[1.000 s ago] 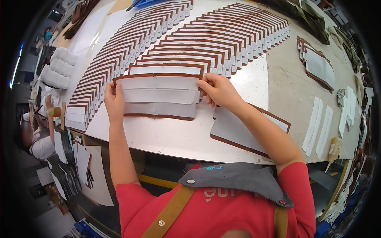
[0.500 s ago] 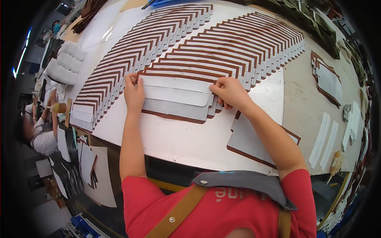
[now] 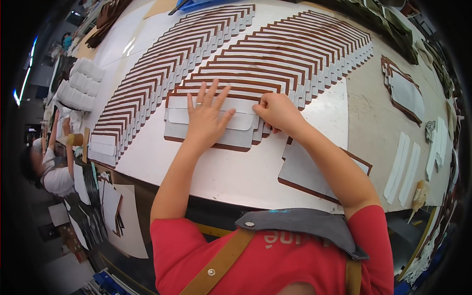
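The front panel [image 3: 196, 136], pale grey with brown edges, lies at the near end of a long overlapping row of similar panels [image 3: 275, 64]. A white strip [image 3: 241, 122] with rounded corners lies across it. My left hand [image 3: 209, 118] rests on the strip and panel with its fingers spread, a ring on one finger, and covers their middle. At the panel's right edge, my right hand [image 3: 281, 114] is closed, thumb and forefinger pinching beside the strip's end. Its other fingers curl under, and their tips are partly hidden.
A second overlapping row of panels [image 3: 147, 78] runs along the left. Under my right forearm is a loose panel [image 3: 314, 169]. White strips [image 3: 397, 162], a glue bottle [image 3: 419, 196] and a small panel stack [image 3: 405, 93] lie on the right. A co-worker [image 3: 56, 174] works at far left.
My left hand has left the panel's upper left corner, moved right and opened flat over the strip. My right hand stays at the right edge, shifted slightly left in the view.
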Available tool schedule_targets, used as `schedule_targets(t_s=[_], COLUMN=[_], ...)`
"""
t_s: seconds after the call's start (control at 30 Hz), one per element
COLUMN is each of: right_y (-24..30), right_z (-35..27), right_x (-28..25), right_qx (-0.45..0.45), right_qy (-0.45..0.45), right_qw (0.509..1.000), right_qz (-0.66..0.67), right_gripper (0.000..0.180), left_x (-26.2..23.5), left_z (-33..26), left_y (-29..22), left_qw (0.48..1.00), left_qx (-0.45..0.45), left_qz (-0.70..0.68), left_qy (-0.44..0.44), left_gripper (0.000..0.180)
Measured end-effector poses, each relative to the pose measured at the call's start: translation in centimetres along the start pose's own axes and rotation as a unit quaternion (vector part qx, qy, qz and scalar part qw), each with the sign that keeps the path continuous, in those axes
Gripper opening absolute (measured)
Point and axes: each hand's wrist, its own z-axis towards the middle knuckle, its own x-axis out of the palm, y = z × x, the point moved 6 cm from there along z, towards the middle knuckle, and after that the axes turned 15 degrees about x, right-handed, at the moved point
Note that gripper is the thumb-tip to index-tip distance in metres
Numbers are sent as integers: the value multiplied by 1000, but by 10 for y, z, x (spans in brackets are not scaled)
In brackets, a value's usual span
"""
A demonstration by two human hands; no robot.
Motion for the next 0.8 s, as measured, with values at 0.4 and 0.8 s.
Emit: schedule_targets(t_s=[0.4, 0.8], right_y=[-147, -310], right_z=[-88, -154], right_x=[-169, -238], right_qx=[86, 194], right_qy=[-250, -505], right_qw=[964, 823], right_qz=[37, -174], right_gripper=[26, 19], left_x=[28, -25], left_z=[-3, 48], left_y=[11, -73], left_qw=[998, 980], left_qx=[-35, 55], left_qz=[-17, -160], left_qy=[58, -102], left_gripper=[54, 36])
